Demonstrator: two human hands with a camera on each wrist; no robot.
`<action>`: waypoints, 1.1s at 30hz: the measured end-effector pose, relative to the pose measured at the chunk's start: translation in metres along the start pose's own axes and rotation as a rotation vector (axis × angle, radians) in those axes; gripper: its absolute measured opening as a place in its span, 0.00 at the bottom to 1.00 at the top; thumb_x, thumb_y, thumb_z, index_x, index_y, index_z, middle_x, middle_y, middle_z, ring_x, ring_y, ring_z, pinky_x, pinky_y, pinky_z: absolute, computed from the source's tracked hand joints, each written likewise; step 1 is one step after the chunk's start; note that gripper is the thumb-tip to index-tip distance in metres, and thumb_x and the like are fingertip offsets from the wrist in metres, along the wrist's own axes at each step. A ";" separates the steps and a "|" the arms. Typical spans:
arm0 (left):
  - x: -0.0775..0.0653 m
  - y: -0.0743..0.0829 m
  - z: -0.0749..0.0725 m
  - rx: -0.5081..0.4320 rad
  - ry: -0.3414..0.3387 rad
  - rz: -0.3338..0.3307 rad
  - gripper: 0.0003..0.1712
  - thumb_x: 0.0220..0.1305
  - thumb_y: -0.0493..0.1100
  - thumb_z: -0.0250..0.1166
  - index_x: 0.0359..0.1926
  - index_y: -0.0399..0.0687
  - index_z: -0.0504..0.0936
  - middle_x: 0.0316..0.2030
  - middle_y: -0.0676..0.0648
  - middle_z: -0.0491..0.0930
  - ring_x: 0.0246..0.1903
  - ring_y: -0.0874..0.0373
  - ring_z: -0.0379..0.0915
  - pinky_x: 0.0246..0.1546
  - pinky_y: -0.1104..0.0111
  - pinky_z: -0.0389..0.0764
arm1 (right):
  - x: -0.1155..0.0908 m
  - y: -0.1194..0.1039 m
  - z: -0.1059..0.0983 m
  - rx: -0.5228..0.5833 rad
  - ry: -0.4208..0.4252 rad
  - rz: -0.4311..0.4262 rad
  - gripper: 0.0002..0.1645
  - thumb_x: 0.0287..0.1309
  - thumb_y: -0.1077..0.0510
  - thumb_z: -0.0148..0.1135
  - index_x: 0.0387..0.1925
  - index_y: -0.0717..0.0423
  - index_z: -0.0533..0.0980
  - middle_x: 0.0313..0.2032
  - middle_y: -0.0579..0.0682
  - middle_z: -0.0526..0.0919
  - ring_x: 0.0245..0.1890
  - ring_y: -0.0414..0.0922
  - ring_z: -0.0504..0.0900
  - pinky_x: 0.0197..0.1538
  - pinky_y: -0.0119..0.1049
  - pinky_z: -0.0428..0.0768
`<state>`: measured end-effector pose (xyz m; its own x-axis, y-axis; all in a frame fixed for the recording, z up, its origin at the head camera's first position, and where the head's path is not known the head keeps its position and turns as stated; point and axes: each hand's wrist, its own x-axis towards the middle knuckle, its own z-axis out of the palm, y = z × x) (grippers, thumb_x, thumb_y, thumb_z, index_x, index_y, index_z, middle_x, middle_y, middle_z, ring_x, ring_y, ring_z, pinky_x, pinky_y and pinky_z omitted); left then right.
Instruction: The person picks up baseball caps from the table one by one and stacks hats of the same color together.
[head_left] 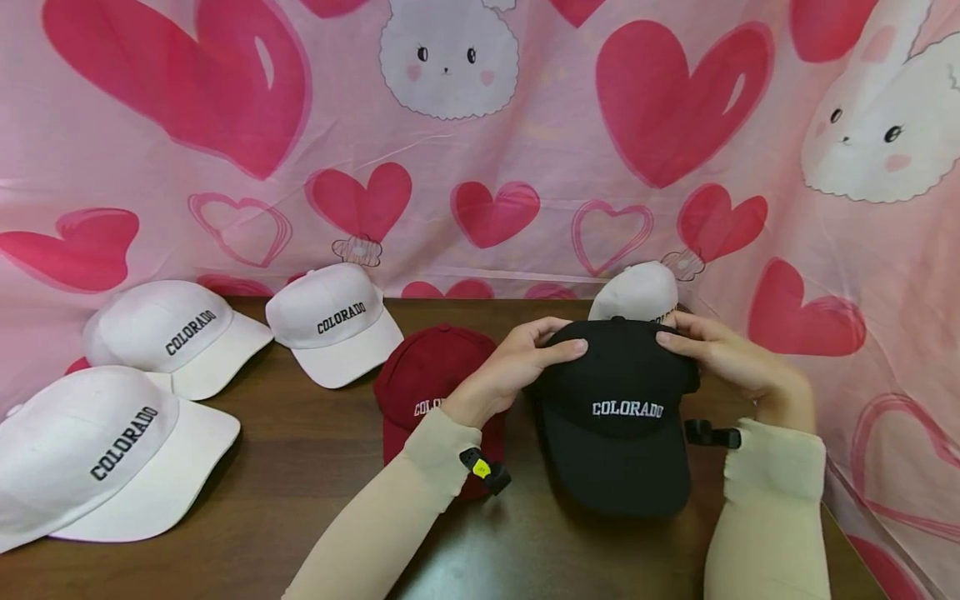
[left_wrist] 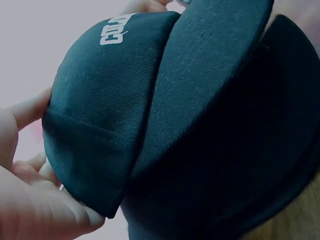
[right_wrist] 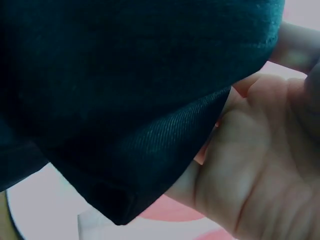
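A black cap (head_left: 618, 450) with white COLORADO lettering hangs tilted between both hands, its brim pointing down toward the front. My left hand (head_left: 517, 362) grips the crown's upper left, thumb on the front and fingers behind. On the upper right, my right hand (head_left: 723, 358) holds the crown the same way. Another dark curved brim (left_wrist: 285, 130) shows beneath the held cap in the left wrist view. The right wrist view has the cap's dark fabric (right_wrist: 165, 135) against the fingers and palm. Just behind stands a white cap (head_left: 633, 292), partly hidden.
A dark red cap (head_left: 442, 367) sits beside the left forearm, partly covered by it. Several white COLORADO caps, such as the nearest one (head_left: 82, 442), lie at the left of the brown wooden table (head_left: 315, 467). A pink heart-print cloth (head_left: 450, 158) hangs behind and at the right.
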<state>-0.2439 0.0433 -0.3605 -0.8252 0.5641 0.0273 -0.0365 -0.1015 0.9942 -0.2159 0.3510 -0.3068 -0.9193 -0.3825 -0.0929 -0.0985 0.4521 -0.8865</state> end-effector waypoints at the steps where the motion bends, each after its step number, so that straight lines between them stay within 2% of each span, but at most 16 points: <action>1: 0.001 -0.002 0.000 0.009 0.010 -0.005 0.19 0.72 0.48 0.70 0.61 0.52 0.84 0.50 0.50 0.87 0.45 0.56 0.84 0.52 0.64 0.83 | 0.002 0.003 0.000 0.011 -0.010 0.016 0.09 0.82 0.55 0.51 0.50 0.59 0.70 0.38 0.50 0.81 0.38 0.49 0.85 0.43 0.40 0.86; 8: 0.006 -0.014 0.004 0.104 0.080 -0.040 0.21 0.72 0.52 0.71 0.62 0.55 0.83 0.50 0.52 0.84 0.47 0.57 0.81 0.52 0.63 0.82 | 0.009 0.015 -0.001 0.061 -0.042 0.124 0.15 0.80 0.52 0.54 0.53 0.61 0.68 0.42 0.53 0.81 0.44 0.51 0.85 0.49 0.44 0.87; 16: 0.007 -0.020 0.007 0.211 0.128 -0.022 0.23 0.72 0.52 0.70 0.63 0.53 0.81 0.51 0.51 0.82 0.49 0.56 0.79 0.55 0.61 0.82 | 0.014 0.029 -0.001 0.087 -0.047 0.150 0.17 0.81 0.52 0.54 0.57 0.61 0.67 0.46 0.52 0.79 0.47 0.49 0.84 0.51 0.44 0.86; 24: 0.004 -0.018 0.004 0.331 0.134 -0.002 0.30 0.70 0.52 0.72 0.69 0.55 0.76 0.55 0.48 0.78 0.53 0.53 0.74 0.55 0.59 0.81 | 0.021 0.036 -0.001 0.032 -0.041 0.158 0.16 0.79 0.52 0.57 0.53 0.61 0.71 0.47 0.53 0.77 0.48 0.51 0.80 0.52 0.50 0.84; 29: 0.003 -0.015 0.001 0.395 0.116 0.037 0.36 0.64 0.50 0.77 0.71 0.54 0.74 0.57 0.47 0.76 0.55 0.54 0.71 0.54 0.61 0.80 | 0.022 0.037 -0.002 -0.039 -0.013 0.158 0.22 0.78 0.49 0.57 0.58 0.63 0.70 0.52 0.57 0.74 0.53 0.54 0.77 0.58 0.58 0.83; 33: 0.004 -0.016 0.003 0.473 0.142 0.066 0.35 0.65 0.48 0.77 0.70 0.53 0.76 0.59 0.47 0.76 0.58 0.53 0.70 0.57 0.60 0.79 | 0.021 0.037 0.000 -0.078 0.001 0.160 0.25 0.79 0.49 0.57 0.62 0.65 0.68 0.56 0.60 0.73 0.56 0.55 0.76 0.61 0.61 0.81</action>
<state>-0.2452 0.0493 -0.3756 -0.8870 0.4484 0.1102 0.2510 0.2678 0.9302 -0.2393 0.3597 -0.3417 -0.9261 -0.2996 -0.2292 0.0196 0.5684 -0.8225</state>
